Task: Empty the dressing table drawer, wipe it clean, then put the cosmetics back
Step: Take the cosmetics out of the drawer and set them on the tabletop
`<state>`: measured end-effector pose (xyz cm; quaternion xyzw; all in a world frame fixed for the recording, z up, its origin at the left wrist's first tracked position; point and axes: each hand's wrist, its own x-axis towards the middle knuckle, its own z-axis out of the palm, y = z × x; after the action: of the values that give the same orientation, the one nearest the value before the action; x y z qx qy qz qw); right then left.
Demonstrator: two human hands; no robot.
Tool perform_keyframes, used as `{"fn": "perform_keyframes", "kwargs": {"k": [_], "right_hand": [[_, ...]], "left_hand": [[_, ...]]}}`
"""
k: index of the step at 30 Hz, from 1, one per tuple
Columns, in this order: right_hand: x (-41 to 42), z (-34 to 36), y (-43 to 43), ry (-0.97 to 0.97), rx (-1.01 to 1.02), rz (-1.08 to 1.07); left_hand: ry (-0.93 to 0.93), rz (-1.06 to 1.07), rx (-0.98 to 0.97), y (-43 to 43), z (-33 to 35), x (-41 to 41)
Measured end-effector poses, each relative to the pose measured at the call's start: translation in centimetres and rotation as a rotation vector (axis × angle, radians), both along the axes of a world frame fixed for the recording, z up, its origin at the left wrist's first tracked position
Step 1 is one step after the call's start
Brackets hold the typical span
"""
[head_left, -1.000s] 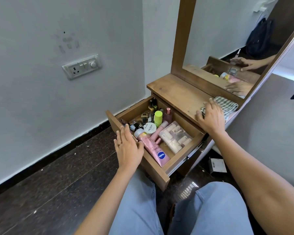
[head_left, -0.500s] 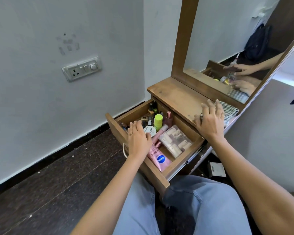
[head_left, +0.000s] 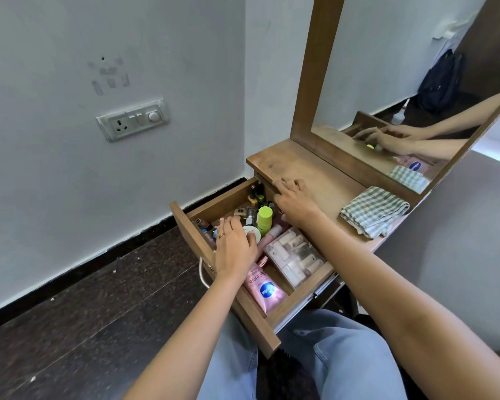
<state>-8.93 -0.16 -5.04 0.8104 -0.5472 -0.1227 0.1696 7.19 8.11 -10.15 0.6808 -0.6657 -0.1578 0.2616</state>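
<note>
Two bare hands work inside the open wooden drawer (head_left: pixel 254 321), which is pulled out from under the bench (head_left: pixel 324 180). Left hand (head_left: pixel 234 246): fingers (head_left: pixel 228 225) held close together and bent down over the small items at the drawer's left side, thumb against a round white jar (head_left: pixel 249 228); whether anything is grasped cannot be told. Right hand (head_left: pixel 296 204): fingers (head_left: pixel 286 186) slightly spread and nearly straight, reaching toward the drawer's back by the bench edge, clasping nothing. Drawer contents: a flat pink tube (head_left: pixel 264 290) lying near the front, a clear rectangular plastic case (head_left: pixel 296 258) of small vials beside it on the right, an upright lime-green cylindrical bottle (head_left: pixel 264 217), and small nail-polish bottles (head_left: pixel 256 194) in the back corner. A folded green-checked cloth (head_left: pixel 373 212) lies on the bench, near the wood-framed mirror (head_left: pixel 401 82).
</note>
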Motion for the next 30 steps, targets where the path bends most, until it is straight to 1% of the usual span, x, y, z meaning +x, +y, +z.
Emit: {"fn": "perform_keyframes", "kwargs": {"k": [3,6,12,15,16,17,18,20,21,23,26,30], "right_hand": [[0.3,-0.4,-0.5,0.054,0.063,-0.033],[0.5,-0.9,-0.3,0.047,0.062,-0.046],[1.1,-1.4,0.0,-0.037,0.011,-0.061],[1.1,0.3,0.6,-0.094,-0.004,-0.088],[1.0,1.0,0.4,-0.156,0.009,-0.119],[1.0,2.0,0.4,-0.270,0.041,-0.166],[0.6,3.2,0.4,-0.427,0.081,-0.212],[-0.1,5.8,0.1,-0.799,0.173,-0.308],[-0.5,7.0,-0.4,-0.922,0.195,-0.343],[-1.6,9.4,-1.9,-1.023,0.130,-0.375],[-2.9,11.0,-5.7,-1.004,-0.017,-0.404],[-3.5,10.6,-10.0,-0.874,-0.018,-0.519]], "left_hand": [[0.014,0.008,0.002,-0.1,0.1,-0.1],[0.036,0.019,0.008,-0.1,0.1,0.0],[0.046,0.022,0.008,-0.2,0.2,0.1],[-0.012,0.021,-0.022,-0.7,0.1,0.5],[-0.042,0.025,-0.040,-1.0,0.2,0.7],[-0.065,0.028,-0.054,-1.3,0.3,1.1],[-0.074,0.026,-0.071,-1.8,0.3,1.3],[-0.109,0.026,-0.095,-2.6,0.5,1.7],[-0.131,0.030,-0.103,-2.9,0.7,2.0],[-0.160,0.034,-0.125,-3.6,0.7,2.4],[-0.116,0.045,-0.110,-4.1,0.7,2.7],[0.054,0.095,-0.099,-4.0,0.7,2.8]]}}
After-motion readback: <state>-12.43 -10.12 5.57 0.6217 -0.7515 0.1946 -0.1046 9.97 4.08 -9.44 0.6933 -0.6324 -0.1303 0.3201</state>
